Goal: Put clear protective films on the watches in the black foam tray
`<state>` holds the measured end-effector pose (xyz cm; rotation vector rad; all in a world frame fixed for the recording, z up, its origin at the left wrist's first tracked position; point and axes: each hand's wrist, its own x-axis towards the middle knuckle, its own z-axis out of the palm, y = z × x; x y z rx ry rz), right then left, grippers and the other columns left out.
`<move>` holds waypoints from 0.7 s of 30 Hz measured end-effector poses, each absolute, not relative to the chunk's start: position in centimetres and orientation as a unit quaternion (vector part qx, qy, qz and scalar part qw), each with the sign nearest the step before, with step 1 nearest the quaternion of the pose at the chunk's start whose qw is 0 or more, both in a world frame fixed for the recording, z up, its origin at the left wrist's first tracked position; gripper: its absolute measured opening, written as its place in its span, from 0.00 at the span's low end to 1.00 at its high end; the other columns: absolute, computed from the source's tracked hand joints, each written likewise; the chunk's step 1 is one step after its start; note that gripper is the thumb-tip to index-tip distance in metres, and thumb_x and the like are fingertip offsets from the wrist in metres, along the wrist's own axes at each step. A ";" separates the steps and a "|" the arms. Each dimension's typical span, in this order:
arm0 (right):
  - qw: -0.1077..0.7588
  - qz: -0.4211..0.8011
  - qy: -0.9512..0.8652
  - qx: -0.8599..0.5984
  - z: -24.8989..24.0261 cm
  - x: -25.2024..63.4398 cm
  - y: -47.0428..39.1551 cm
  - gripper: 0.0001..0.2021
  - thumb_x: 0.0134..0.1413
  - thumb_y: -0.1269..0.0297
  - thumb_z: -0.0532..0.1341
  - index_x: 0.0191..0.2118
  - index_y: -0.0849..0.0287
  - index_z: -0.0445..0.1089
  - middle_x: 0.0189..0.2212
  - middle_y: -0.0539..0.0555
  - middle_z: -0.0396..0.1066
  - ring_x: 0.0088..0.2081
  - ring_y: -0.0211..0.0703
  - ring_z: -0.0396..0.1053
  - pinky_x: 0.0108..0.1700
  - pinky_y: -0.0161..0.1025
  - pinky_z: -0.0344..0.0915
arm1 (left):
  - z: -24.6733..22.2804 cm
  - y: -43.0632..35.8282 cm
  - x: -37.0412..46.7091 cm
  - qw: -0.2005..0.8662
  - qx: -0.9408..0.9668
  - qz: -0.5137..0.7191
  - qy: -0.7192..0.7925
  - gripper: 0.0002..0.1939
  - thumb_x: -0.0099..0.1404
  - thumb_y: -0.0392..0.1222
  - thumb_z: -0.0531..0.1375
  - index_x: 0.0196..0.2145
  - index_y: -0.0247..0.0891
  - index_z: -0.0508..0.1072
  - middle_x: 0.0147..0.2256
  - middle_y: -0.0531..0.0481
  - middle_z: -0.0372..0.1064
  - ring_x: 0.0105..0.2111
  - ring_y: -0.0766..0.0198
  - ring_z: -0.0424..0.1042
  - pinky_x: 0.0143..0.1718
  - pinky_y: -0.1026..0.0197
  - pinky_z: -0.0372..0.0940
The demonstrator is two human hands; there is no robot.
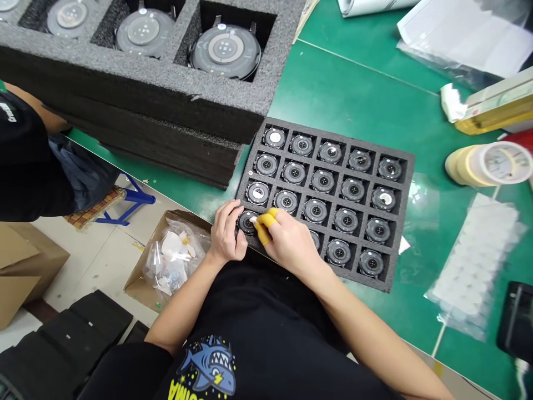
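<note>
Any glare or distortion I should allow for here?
Head view: pale glare on the clear plastic film and small highlights on the round black watch backs; wide-angle stretch towards the edges, with the grey foam block at upper left looming large; both hands readable, but the small white piece in the right lacks detail.

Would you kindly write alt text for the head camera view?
A right hand in yellow finger covers holds a small white item at a round device in a corner pocket of a foam tray, the left hand beside it. Stacked foam trays stand on the green table.
</note>
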<state>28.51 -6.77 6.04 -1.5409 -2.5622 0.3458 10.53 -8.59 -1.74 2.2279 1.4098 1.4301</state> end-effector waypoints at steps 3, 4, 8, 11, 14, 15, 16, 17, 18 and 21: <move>0.063 0.144 -0.874 -0.460 6.2 28.0 -6.8 0.15 0.78 0.64 0.56 0.46 0.59 0.80 0.44 0.61 0.79 0.46 0.50 0.74 0.34 0.41 0.62 | -1.9 -8.6 10.5 0.070 0.741 0.478 0.466 0.26 0.78 0.45 0.50 0.68 0.33 0.68 0.62 0.28 0.73 0.62 0.40 0.75 0.62 0.38 0.74; 0.059 0.147 -0.873 -0.460 6.2 27.7 -6.6 0.14 0.78 0.64 0.56 0.47 0.59 0.80 0.45 0.61 0.79 0.46 0.50 0.73 0.34 0.41 0.62 | -1.9 -8.6 10.4 0.070 0.741 0.479 0.466 0.26 0.78 0.45 0.50 0.68 0.33 0.68 0.62 0.28 0.72 0.62 0.40 0.75 0.63 0.38 0.74; 0.055 0.120 -0.843 -0.521 6.2 27.9 -6.2 0.15 0.78 0.65 0.55 0.49 0.61 0.80 0.45 0.63 0.79 0.46 0.51 0.73 0.34 0.41 0.61 | -2.1 -8.7 10.4 0.073 0.743 0.471 0.470 0.27 0.77 0.44 0.50 0.69 0.33 0.67 0.63 0.28 0.72 0.63 0.39 0.75 0.63 0.36 0.74; 0.065 0.116 -0.852 -0.507 6.3 28.5 -6.7 0.15 0.78 0.66 0.55 0.46 0.60 0.80 0.42 0.62 0.78 0.44 0.50 0.73 0.32 0.41 0.60 | -2.0 -8.7 10.4 0.082 0.743 0.468 0.471 0.28 0.77 0.44 0.50 0.69 0.33 0.67 0.63 0.28 0.72 0.64 0.39 0.75 0.63 0.37 0.73; 0.064 0.141 -0.869 -0.470 6.4 28.0 -6.8 0.13 0.77 0.65 0.57 0.46 0.60 0.80 0.42 0.60 0.79 0.44 0.49 0.73 0.33 0.40 0.61 | -2.0 -8.6 10.4 0.079 0.740 0.479 0.465 0.27 0.78 0.45 0.51 0.69 0.33 0.68 0.62 0.28 0.73 0.63 0.40 0.75 0.63 0.38 0.73; 0.060 0.145 -0.868 -0.471 6.5 27.6 -6.7 0.13 0.77 0.65 0.57 0.47 0.60 0.80 0.42 0.60 0.79 0.45 0.49 0.74 0.33 0.40 0.61 | -2.1 -8.6 10.4 0.075 0.740 0.483 0.462 0.27 0.77 0.45 0.51 0.69 0.32 0.68 0.62 0.28 0.72 0.63 0.40 0.75 0.63 0.38 0.73; 0.054 0.144 -0.863 -0.481 6.5 27.3 -6.5 0.13 0.77 0.65 0.57 0.47 0.60 0.80 0.43 0.61 0.79 0.45 0.49 0.74 0.33 0.41 0.61 | -2.1 -8.6 10.4 0.072 0.740 0.485 0.460 0.28 0.77 0.45 0.51 0.69 0.32 0.67 0.62 0.28 0.72 0.63 0.40 0.75 0.63 0.38 0.73; 0.049 0.138 -0.855 -0.498 6.5 27.2 -6.4 0.13 0.77 0.65 0.57 0.48 0.61 0.80 0.44 0.61 0.79 0.46 0.50 0.74 0.33 0.41 0.62 | -2.1 -8.6 10.4 0.071 0.740 0.485 0.460 0.28 0.77 0.45 0.51 0.69 0.32 0.67 0.63 0.28 0.72 0.63 0.40 0.74 0.63 0.38 0.73; 0.045 0.129 -0.846 -0.515 6.5 27.1 -6.3 0.13 0.77 0.65 0.56 0.48 0.61 0.80 0.44 0.62 0.79 0.46 0.51 0.75 0.33 0.41 0.62 | -2.1 -8.6 10.4 0.073 0.741 0.482 0.462 0.28 0.77 0.45 0.51 0.70 0.32 0.66 0.63 0.28 0.72 0.63 0.40 0.74 0.63 0.38 0.73; 0.047 0.116 -0.843 -0.524 6.4 27.6 -6.6 0.14 0.77 0.66 0.56 0.47 0.61 0.80 0.43 0.62 0.79 0.44 0.50 0.74 0.34 0.41 0.62 | -2.1 -8.7 10.3 0.084 0.742 0.468 0.472 0.29 0.78 0.45 0.50 0.71 0.33 0.64 0.64 0.28 0.72 0.64 0.39 0.74 0.63 0.37 0.73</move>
